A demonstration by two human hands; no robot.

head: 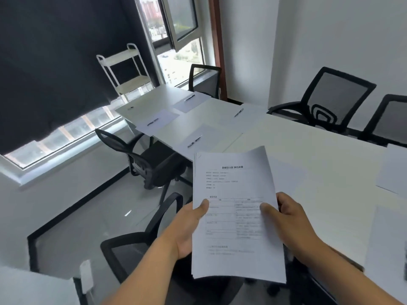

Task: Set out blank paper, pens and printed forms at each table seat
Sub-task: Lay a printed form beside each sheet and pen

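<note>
My left hand comes up from bottom-left, forearm angled twd centre, thumb flat on top of the stack of printed forms at its left edge, other fingers curled under, out of sight. So L grips the stack. Stack sits btwn both hands, tilted up twd me, above the near table edge, w/ several sheets fanned at the top-left corner. My right hand comes in from bottom-right, thumb pressed on the forms' right side, fingers wrapped behind; R holds it too.

Beyond my fingers, on the white table: blank sheets w/ pens at far seats, nearest pen just past the stack's top edge. More blank paper right of R hand. Black mesh chair left of L hand.
</note>
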